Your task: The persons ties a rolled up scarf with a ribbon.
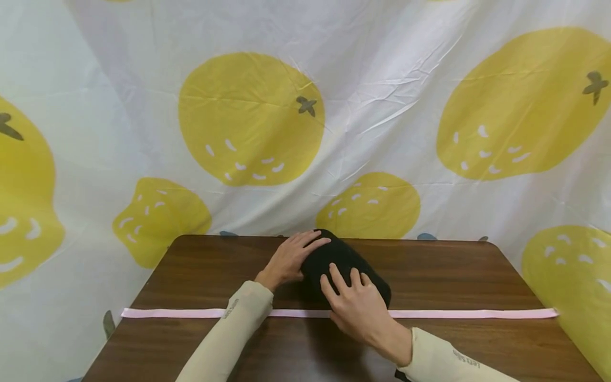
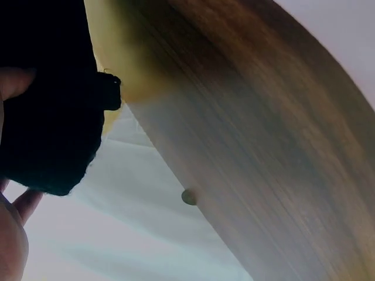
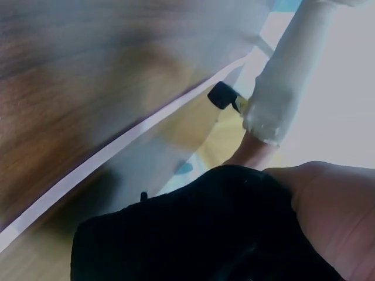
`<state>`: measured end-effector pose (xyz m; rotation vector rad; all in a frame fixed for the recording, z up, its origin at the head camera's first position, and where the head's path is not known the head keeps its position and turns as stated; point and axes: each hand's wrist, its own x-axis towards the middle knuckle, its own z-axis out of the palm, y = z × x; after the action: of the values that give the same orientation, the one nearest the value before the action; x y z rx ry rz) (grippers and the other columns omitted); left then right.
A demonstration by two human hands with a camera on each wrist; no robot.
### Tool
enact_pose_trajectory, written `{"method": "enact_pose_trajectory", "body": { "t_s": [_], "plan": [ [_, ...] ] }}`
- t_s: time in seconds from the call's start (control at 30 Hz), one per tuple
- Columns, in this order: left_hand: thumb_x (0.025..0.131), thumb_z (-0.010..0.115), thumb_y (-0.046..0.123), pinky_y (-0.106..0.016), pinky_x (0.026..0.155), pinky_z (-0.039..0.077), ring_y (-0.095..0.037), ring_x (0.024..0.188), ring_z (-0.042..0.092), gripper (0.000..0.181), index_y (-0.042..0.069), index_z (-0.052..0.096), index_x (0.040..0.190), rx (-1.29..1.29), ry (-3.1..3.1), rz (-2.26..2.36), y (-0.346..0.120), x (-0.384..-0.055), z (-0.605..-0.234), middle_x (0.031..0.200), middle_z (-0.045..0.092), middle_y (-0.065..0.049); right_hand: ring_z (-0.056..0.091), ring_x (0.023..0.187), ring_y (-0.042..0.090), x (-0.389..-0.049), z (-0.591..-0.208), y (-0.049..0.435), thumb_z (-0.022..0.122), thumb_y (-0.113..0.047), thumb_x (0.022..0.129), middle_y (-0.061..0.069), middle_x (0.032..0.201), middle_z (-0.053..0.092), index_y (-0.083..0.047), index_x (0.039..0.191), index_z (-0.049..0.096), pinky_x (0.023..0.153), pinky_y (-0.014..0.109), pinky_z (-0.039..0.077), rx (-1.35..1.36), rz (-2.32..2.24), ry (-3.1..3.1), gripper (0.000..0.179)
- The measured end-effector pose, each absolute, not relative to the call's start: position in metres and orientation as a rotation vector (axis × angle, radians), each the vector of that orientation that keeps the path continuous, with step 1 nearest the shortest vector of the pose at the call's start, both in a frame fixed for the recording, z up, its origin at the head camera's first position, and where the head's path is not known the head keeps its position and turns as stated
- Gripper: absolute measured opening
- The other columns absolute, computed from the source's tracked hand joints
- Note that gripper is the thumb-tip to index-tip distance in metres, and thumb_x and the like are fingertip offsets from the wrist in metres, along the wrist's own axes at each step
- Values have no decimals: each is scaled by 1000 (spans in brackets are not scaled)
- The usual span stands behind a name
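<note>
A black, rounded oblong fabric piece (image 1: 350, 258) slants over the table, with its shadow beneath. My left hand (image 1: 288, 260) grips its far left end: in the left wrist view the thumb (image 2: 16, 82) lies on one face and fingertips (image 2: 28, 205) show past the lower edge. My right hand (image 1: 358, 307) holds its near right part, fingers spread and bent over the upper face. The right thumb is hidden in the head view. A small tab (image 2: 111, 91) sticks out from the black piece's edge, which looks slightly fuzzy.
The brown wooden table (image 1: 453, 276) has rounded far corners. A pale pink strip (image 1: 477, 314) runs across it, passing beneath the hands. Behind the table hangs a white cloth (image 1: 377, 106) printed with yellow lemons.
</note>
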<state>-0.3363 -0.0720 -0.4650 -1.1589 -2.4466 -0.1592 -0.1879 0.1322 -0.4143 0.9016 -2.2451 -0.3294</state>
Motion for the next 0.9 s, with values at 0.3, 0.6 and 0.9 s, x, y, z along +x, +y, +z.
{"method": "enact_pose_trajectory", "body": {
  "t_s": [0.3,0.6,0.9],
  "plan": [
    [65,92,43,-46,114,34,-31,141,40,103,24,38,151,-1251,-2361,-155,-66,-335,-466,154,41,-9,64,78,42,-170,-425,120,82,-42,70,21,122,64,-9,118,67,60,46,58,825,-349,-2262,60],
    [69,88,47,-41,114,36,-28,139,42,92,22,45,147,-1309,-2289,-129,-56,-329,-466,151,45,-9,64,73,43,-156,-434,108,83,-31,66,21,113,67,-10,109,71,55,46,57,691,-320,-2185,49],
    [69,89,45,-42,113,36,-28,140,41,93,22,44,147,-1343,-2271,-85,-50,-325,-464,152,44,-9,64,72,44,-147,-437,104,76,-24,68,21,112,66,-10,107,71,54,47,55,617,-321,-2166,42]
  ]
}}
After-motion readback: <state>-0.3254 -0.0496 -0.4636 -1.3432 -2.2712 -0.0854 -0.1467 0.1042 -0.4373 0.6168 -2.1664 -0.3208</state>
